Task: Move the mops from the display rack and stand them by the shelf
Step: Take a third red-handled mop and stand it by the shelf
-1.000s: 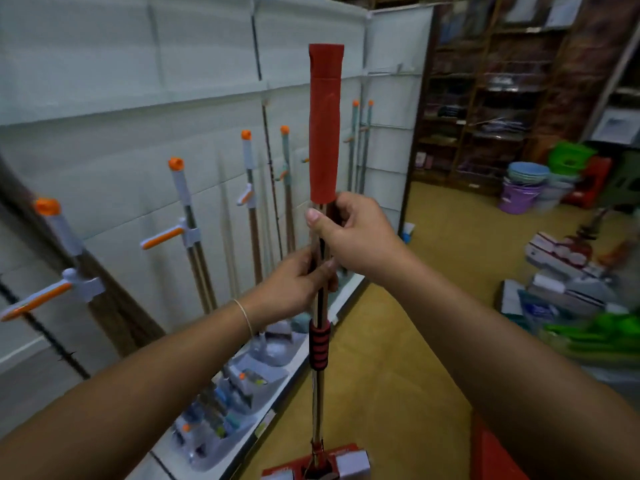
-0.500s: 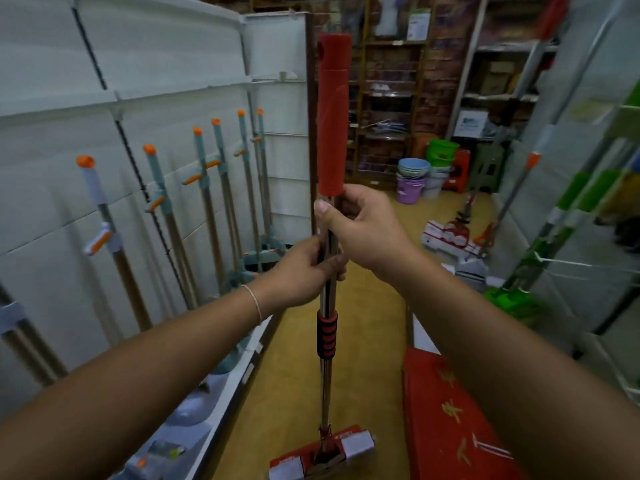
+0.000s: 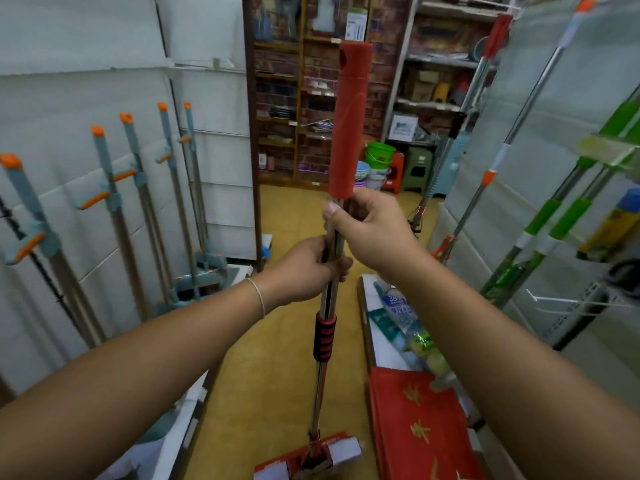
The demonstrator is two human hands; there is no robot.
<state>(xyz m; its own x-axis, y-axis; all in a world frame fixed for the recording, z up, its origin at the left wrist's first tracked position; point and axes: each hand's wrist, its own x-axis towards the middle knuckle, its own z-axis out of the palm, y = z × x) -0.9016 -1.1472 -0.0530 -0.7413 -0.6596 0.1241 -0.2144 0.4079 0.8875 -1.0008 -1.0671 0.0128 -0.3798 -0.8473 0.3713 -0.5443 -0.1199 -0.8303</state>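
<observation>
I hold a mop (image 3: 348, 126) upright in front of me; it has a red handle sleeve, a steel pole with a red-and-black ribbed grip, and a red-and-white head near the floor at the bottom. My right hand (image 3: 375, 225) grips the pole just under the red sleeve. My left hand (image 3: 310, 268) grips it a little lower. Several teal mops with orange caps (image 3: 114, 188) lean against the white display rack (image 3: 69, 109) on the left. Green-handled mops (image 3: 554, 216) and a steel one with orange fittings (image 3: 485, 188) stand against the right shelf (image 3: 540, 109).
A yellow floor aisle (image 3: 277, 358) runs ahead to brown shelving (image 3: 311, 98) at the back, with a green bucket (image 3: 380, 154), stacked basins and stools in front. Red packages (image 3: 415, 420) and bagged goods lie on a low ledge at the right.
My view has swung right, from the left rack toward the aisle and the right shelf. Both hands keep the same grip on the upright mop.
</observation>
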